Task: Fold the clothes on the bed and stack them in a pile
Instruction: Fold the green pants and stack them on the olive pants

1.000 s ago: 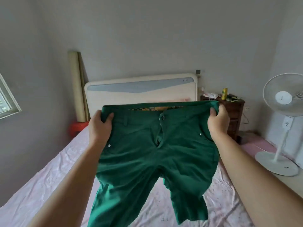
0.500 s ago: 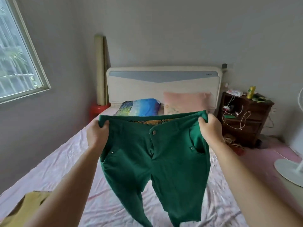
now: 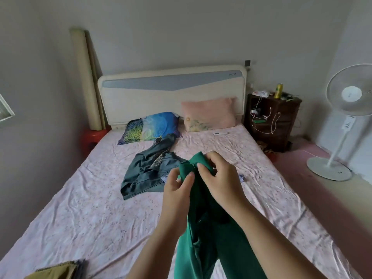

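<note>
Green trousers [image 3: 203,234] hang folded lengthwise between my arms, above the pink bed sheet [image 3: 84,208]. My left hand [image 3: 177,190] and my right hand [image 3: 219,176] are close together and both pinch the waistband at the top. A crumpled dark grey-green garment [image 3: 145,170] with a patterned lining lies on the bed just beyond my hands. A folded olive-yellow garment [image 3: 58,272] lies at the bed's near left corner.
A blue patterned pillow [image 3: 153,125] and a pink pillow [image 3: 209,114] lie at the headboard [image 3: 171,87]. A dark wooden nightstand [image 3: 271,117] stands to the bed's right, with a white standing fan [image 3: 346,121] beyond it. A small white remote [image 3: 220,133] lies near the pink pillow.
My hands have come together, bringing the two ends of the waistband together so the trousers hang folded in half lengthwise. The view has tilted down, showing the grey-green garment.
</note>
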Demonstrator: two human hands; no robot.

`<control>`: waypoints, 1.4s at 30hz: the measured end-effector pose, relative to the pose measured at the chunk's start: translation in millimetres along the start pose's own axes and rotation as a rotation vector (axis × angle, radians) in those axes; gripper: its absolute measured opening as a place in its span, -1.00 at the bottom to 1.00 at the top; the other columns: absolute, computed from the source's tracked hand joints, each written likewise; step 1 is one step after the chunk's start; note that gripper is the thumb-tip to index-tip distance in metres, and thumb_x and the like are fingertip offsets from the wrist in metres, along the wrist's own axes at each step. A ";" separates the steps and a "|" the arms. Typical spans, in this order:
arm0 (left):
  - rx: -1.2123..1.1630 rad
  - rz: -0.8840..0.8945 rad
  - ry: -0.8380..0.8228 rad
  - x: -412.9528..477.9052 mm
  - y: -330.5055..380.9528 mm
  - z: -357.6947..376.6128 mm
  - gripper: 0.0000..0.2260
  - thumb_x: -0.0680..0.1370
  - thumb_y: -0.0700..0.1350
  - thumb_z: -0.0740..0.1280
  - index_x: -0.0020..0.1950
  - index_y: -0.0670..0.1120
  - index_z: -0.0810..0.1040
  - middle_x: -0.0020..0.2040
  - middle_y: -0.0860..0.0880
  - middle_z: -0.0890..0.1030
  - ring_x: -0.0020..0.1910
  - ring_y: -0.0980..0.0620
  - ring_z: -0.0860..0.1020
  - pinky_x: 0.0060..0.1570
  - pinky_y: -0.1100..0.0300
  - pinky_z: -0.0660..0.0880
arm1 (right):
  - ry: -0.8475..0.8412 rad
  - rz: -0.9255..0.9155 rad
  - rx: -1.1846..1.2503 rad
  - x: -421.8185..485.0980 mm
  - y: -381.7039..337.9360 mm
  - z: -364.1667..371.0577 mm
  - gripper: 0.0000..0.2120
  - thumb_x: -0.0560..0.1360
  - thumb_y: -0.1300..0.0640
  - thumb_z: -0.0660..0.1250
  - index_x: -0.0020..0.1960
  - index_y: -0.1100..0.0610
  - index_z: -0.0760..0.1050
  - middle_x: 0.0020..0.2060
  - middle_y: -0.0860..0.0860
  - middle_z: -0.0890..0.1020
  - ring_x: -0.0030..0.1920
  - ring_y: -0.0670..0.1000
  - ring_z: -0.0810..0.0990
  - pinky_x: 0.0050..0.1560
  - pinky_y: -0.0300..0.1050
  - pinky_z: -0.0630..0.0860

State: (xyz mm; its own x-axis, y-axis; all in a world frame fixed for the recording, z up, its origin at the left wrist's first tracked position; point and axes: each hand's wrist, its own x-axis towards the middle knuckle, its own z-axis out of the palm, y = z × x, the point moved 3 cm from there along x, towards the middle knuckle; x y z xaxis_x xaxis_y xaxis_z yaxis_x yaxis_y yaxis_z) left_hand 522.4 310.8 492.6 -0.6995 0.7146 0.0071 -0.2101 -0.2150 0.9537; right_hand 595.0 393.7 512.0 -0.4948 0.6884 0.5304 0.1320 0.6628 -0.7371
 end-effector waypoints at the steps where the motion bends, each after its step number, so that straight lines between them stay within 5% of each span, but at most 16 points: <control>1: -0.021 -0.009 -0.051 -2.8 4.8 -2.6 -0.92 0.56 -0.23 0.24 0.01 -0.15 0.50 -0.24 -0.14 0.62 -0.25 -0.06 0.58 -0.19 0.07 0.52 | 0.006 -0.010 0.020 -4.4 -5.1 5.5 -0.85 0.47 0.21 0.31 -0.23 0.10 0.37 -0.44 -0.06 0.46 -0.38 -0.07 0.44 -0.38 -0.29 0.31; 5: -0.085 -0.032 -0.128 -7.0 15.0 -16.7 -0.89 0.57 -0.24 0.21 0.04 -0.14 0.51 -0.13 -0.19 0.63 -0.15 -0.11 0.59 -0.07 0.01 0.51 | -0.051 0.026 0.193 -13.4 -18.8 13.3 -0.98 0.43 0.08 0.30 -0.15 -0.03 0.50 -0.29 -0.10 0.61 -0.27 -0.16 0.56 -0.24 -0.32 0.47; 9: -0.135 -0.014 -0.140 -5.9 20.1 -28.9 -0.87 0.57 -0.23 0.19 0.01 -0.12 0.52 -0.12 -0.18 0.62 -0.10 -0.14 0.58 0.01 -0.07 0.50 | -0.167 0.066 0.346 -21.0 -26.1 17.0 -0.75 0.41 -0.08 0.25 0.04 -0.07 0.56 -0.17 -0.09 0.63 -0.16 -0.11 0.60 -0.13 -0.24 0.52; 12: -0.197 -0.015 -0.157 -8.4 26.6 -32.0 -0.86 0.59 -0.14 0.16 0.00 -0.15 0.49 -0.19 -0.13 0.61 -0.18 -0.07 0.58 -0.07 -0.09 0.53 | -0.256 0.112 0.478 -22.2 -30.7 17.6 -0.69 0.49 0.06 0.22 0.19 0.06 0.53 -0.13 0.03 0.60 -0.09 -0.02 0.61 -0.09 -0.10 0.60; 15: -0.106 0.035 -0.172 -9.4 36.1 -34.8 -0.71 0.49 0.05 0.27 -0.03 -0.18 0.41 -0.25 -0.06 0.55 -0.23 0.02 0.55 -0.20 0.06 0.51 | -0.337 0.091 0.552 -23.8 -33.7 19.9 -0.67 0.49 0.24 0.17 0.20 0.08 0.50 -0.16 -0.12 0.57 -0.08 -0.05 0.61 -0.01 -0.09 0.59; 18: 0.100 0.155 -0.164 -3.3 49.5 -41.4 -0.73 0.38 -0.01 0.40 -0.05 -0.13 0.47 -0.26 -0.03 0.52 -0.23 0.06 0.51 -0.17 0.10 0.47 | -0.440 0.094 0.657 -29.4 -35.9 18.9 -0.70 0.49 0.31 0.19 0.17 0.13 0.51 -0.08 0.11 0.63 0.01 0.07 0.63 0.05 -0.14 0.55; 21: 0.160 0.199 -0.267 0.1 61.6 -46.2 -0.79 0.38 -0.10 0.32 -0.02 -0.13 0.51 -0.14 -0.14 0.57 -0.13 -0.01 0.53 -0.05 0.02 0.49 | -0.256 0.152 0.685 -22.7 -25.8 1.4 -0.78 0.49 0.40 0.24 0.06 0.18 0.52 -0.14 0.12 0.66 -0.05 0.04 0.65 0.01 -0.14 0.56; 23: 0.140 0.228 -0.349 0.5 73.1 -48.4 -0.82 0.40 -0.15 0.30 -0.03 -0.14 0.51 -0.15 -0.09 0.60 -0.14 0.02 0.56 -0.11 0.16 0.54 | -0.071 0.189 0.527 -9.1 -0.6 -10.3 -0.78 0.44 0.25 0.34 0.05 0.08 0.46 -0.10 0.03 0.63 -0.02 -0.03 0.60 0.07 -0.08 0.51; 26: 0.097 0.298 -0.422 2.0 91.7 -47.2 -0.87 0.41 -0.20 0.31 -0.07 -0.10 0.56 -0.17 -0.05 0.62 -0.17 0.05 0.58 -0.15 0.22 0.57 | -0.227 0.314 0.386 5.3 27.3 -6.2 -0.26 0.22 -0.18 0.51 0.29 0.00 0.29 0.22 -0.06 0.47 0.21 -0.07 0.47 0.27 -0.03 0.39; 28: 0.088 0.339 -0.427 6.3 100.8 -45.5 -0.84 0.41 -0.22 0.29 -0.13 -0.01 0.61 -0.19 -0.03 0.62 -0.20 0.06 0.59 -0.19 0.22 0.57 | -0.371 0.388 0.610 10.1 40.9 1.9 0.00 0.07 -0.31 0.53 0.37 0.08 0.28 0.27 -0.01 0.50 0.25 -0.02 0.49 0.24 -0.03 0.45; 31: 0.096 0.365 -0.336 18.9 106.1 -46.8 -0.84 0.45 -0.27 0.27 -0.12 -0.05 0.58 -0.20 -0.06 0.61 -0.25 0.03 0.59 -0.26 0.20 0.57 | -0.416 0.494 0.923 15.0 37.7 0.8 -0.19 0.04 -0.13 0.62 0.18 0.18 0.47 0.03 0.05 0.67 0.04 0.03 0.64 -0.09 -0.14 0.60; 35: 0.183 0.371 -0.131 38.4 103.4 -54.0 -0.83 0.56 -0.34 0.19 -0.06 -0.11 0.51 -0.22 -0.07 0.59 -0.28 0.04 0.57 -0.29 0.21 0.58 | -0.346 0.510 0.918 31.8 24.7 -5.4 -0.76 0.42 0.31 0.32 0.09 0.23 0.51 -0.10 0.05 0.69 -0.14 -0.01 0.68 -0.20 -0.18 0.61; 39: 0.337 0.448 0.015 53.3 120.9 -57.5 -0.80 0.57 -0.33 0.18 -0.09 -0.05 0.47 -0.19 -0.06 0.56 -0.23 0.00 0.53 -0.26 0.23 0.55 | -0.340 0.405 0.715 71.7 -14.3 -21.2 -0.83 0.37 0.40 0.35 -0.10 0.20 0.56 0.00 0.16 0.63 -0.29 -0.03 0.67 -0.21 -0.19 0.62; 42: 0.327 0.702 0.095 50.0 153.9 -54.9 -0.78 0.57 -0.35 0.18 -0.10 -0.02 0.43 -0.20 -0.03 0.52 -0.25 0.14 0.52 -0.26 0.28 0.51 | -0.271 0.166 0.666 100.3 -64.5 -53.6 -0.78 0.31 0.39 0.40 -0.13 0.14 0.54 -0.12 0.05 0.66 -0.28 -0.08 0.65 -0.14 -0.21 0.62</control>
State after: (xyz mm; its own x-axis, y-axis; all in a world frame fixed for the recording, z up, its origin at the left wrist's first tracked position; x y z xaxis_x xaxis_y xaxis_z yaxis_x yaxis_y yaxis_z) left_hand 417.6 276.9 623.3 -0.6531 0.4203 0.6299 0.5050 -0.3782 0.7759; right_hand 582.9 435.8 635.1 -0.7199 0.6098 0.3315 -0.2833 0.1778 -0.9424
